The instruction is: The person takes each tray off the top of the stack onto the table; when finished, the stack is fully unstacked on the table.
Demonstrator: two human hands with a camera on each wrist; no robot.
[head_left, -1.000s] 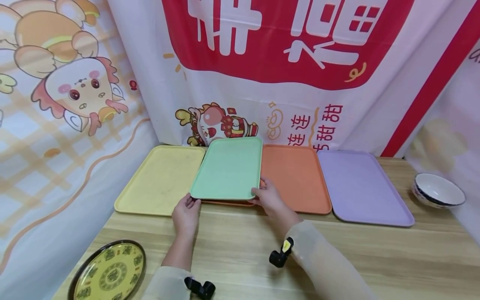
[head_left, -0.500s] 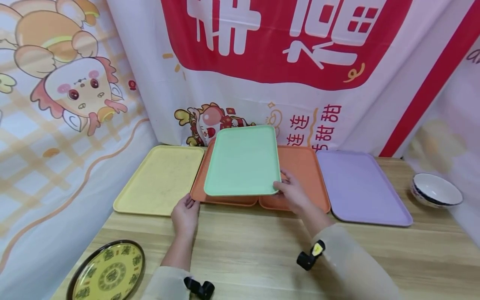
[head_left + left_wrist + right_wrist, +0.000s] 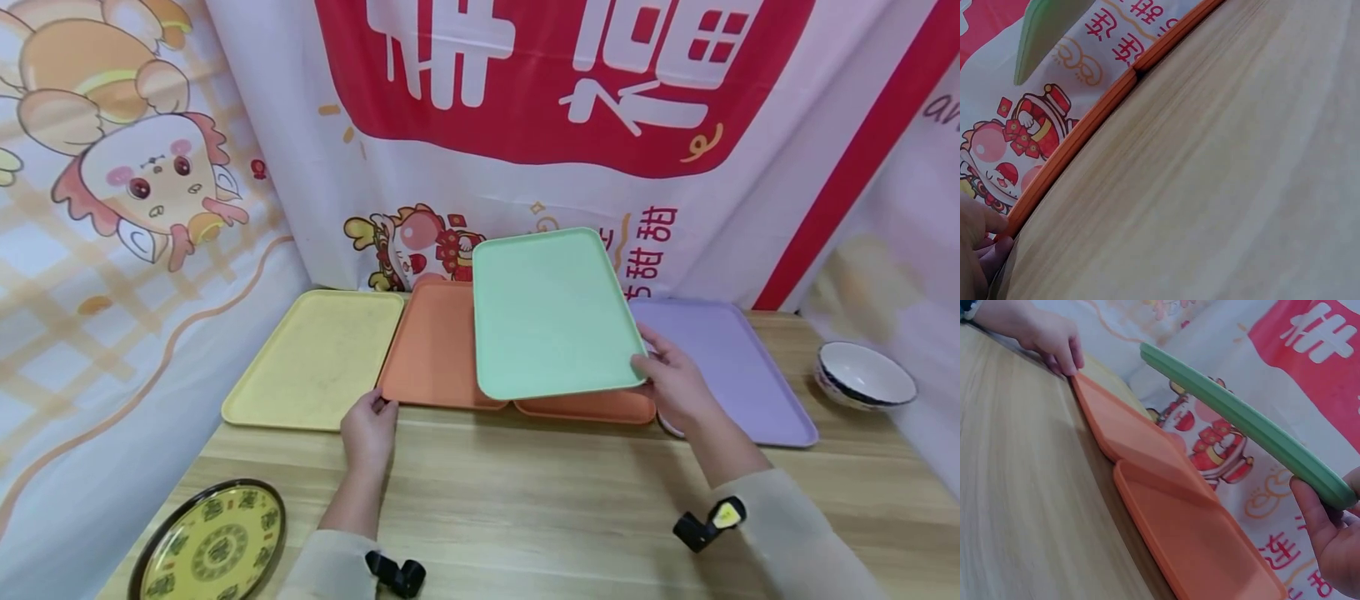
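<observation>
My right hand grips the near right corner of a light green tray, which is held tilted above two orange trays. The thumb lies along its rim in the right wrist view, and the tray's side edge hangs clear over the orange ones. With my left hand I pinch the near left corner of the left orange tray. The fingertips show at that corner in the left wrist view. The right orange tray is mostly hidden under the green one in the head view.
A yellow tray lies at the left of the row, a purple tray at the right. Beyond it stands a white bowl with a dark rim. A yellow patterned plate is at the front left. Printed cloth hangs behind the wooden table.
My right hand has lifted the green tray off the left orange tray and carried it rightward, uncovering that orange tray. My left hand has stayed at the same corner.
</observation>
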